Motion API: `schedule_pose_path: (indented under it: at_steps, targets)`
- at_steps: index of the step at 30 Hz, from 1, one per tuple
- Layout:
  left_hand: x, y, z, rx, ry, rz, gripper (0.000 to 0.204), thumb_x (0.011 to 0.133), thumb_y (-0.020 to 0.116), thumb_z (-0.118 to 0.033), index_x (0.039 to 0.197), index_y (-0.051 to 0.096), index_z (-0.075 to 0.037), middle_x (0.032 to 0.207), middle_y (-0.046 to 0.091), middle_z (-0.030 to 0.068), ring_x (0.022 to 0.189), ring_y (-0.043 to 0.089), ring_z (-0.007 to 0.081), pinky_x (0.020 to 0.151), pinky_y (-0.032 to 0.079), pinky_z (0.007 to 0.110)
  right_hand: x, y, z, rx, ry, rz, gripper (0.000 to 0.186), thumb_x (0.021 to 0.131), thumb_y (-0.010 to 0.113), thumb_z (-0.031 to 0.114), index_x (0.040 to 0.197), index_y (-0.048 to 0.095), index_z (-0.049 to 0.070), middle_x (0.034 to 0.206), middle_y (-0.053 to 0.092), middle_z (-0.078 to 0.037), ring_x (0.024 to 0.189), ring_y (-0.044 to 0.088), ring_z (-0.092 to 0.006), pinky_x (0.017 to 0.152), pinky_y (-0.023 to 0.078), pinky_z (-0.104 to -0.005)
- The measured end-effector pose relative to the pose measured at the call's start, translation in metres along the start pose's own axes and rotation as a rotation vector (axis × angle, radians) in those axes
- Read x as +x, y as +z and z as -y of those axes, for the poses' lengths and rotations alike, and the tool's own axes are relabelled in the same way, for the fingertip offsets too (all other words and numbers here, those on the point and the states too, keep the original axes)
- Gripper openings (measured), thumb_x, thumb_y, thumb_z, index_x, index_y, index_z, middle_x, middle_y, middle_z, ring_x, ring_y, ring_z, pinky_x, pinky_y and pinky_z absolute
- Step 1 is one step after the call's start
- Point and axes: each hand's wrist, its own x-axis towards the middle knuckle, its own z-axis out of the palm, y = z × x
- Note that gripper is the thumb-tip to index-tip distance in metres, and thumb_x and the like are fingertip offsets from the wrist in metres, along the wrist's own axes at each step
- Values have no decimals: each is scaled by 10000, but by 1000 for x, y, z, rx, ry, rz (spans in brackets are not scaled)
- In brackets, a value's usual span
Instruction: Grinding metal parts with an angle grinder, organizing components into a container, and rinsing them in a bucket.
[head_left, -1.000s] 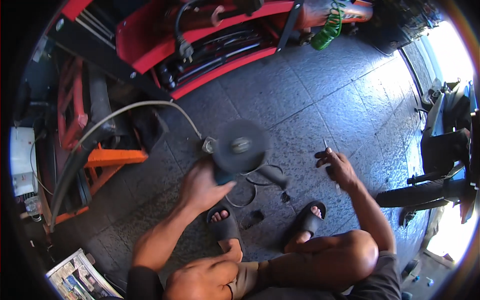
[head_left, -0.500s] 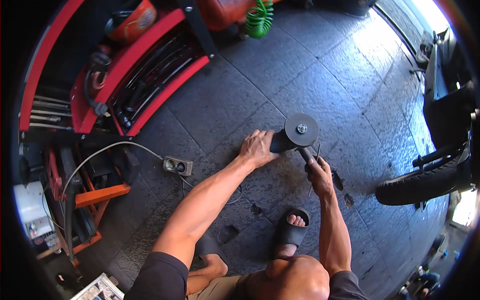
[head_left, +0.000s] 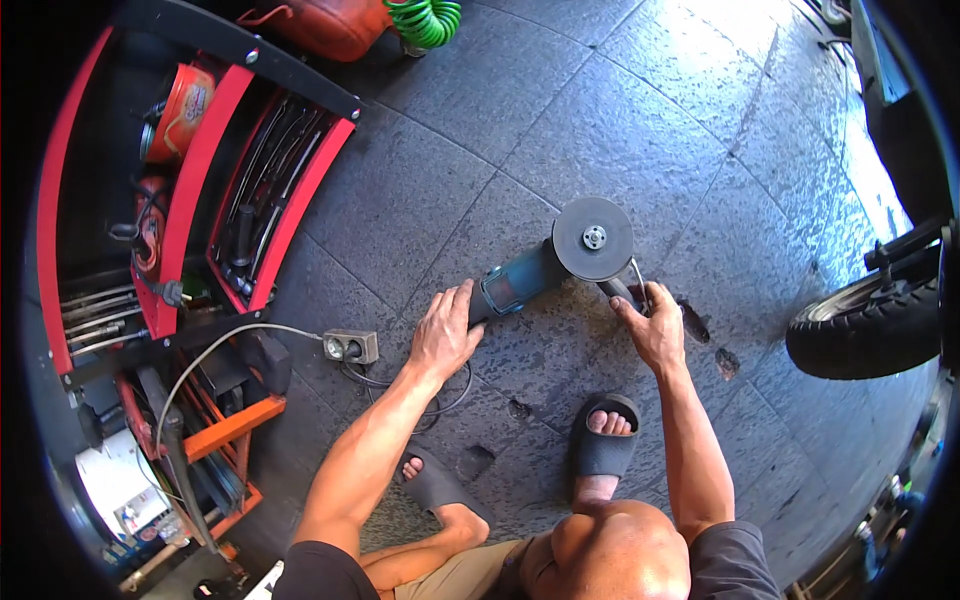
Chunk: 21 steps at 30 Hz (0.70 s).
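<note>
An angle grinder (head_left: 525, 278) with a blue body is held over the floor between my two hands, its round grey disc (head_left: 593, 238) facing up. My left hand (head_left: 445, 330) is closed around the rear end of the body. At the other end, my right hand (head_left: 655, 325) grips the dark side handle (head_left: 613, 289) close to the disc. A thin metal rod (head_left: 637, 272) sticks up by the right fingers; whether they hold it too is hard to make out.
A grey power socket block (head_left: 350, 347) with a cable lies left of my left hand. Beyond it stands a red and black tool cart (head_left: 325, 165) with tools inside. A motorcycle wheel (head_left: 865, 335) is at the right. My sandalled feet (head_left: 606, 445) are below the grinder.
The grinder has swung so that its blue body now shows at full length. My left hand has moved left and nearer to me with its rear end. The whole view has shifted.
</note>
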Motion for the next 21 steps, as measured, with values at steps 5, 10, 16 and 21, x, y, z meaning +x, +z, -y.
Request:
schedule_pose_path:
  at_steps: [5,10,16,21]
  targets:
    - [-1,-1,4,32,50,-12,684,778,763,-95,1380,467,36,1248,596,202,1147,585,393,975,516,477,-12,7,-9,115,-49,-106,400,861,780,312,1071,690,-17,986,650,-176,923,660,-355,824,514,-417]
    - [-1,-7,9,40,64,16,567,743,739,-49,1264,528,32,1167,626,223,1096,615,406,950,514,479,-49,-5,-36,188,153,-147,331,905,735,269,1072,690,-14,972,660,-161,901,669,-296,832,519,-383]
    - [0,-4,3,99,10,38,565,746,750,-58,1257,525,26,1132,623,214,1083,618,404,930,524,477,-53,-7,-43,205,76,-186,431,881,764,255,1212,659,0,1086,661,-160,1026,662,-295,924,506,-375]
    - [0,-1,4,176,16,49,553,736,769,-64,1225,525,20,1114,619,208,1069,623,396,911,534,476,-21,13,-18,215,-93,-109,456,836,805,234,1217,675,20,1081,671,-146,1007,668,-298,901,509,-367]
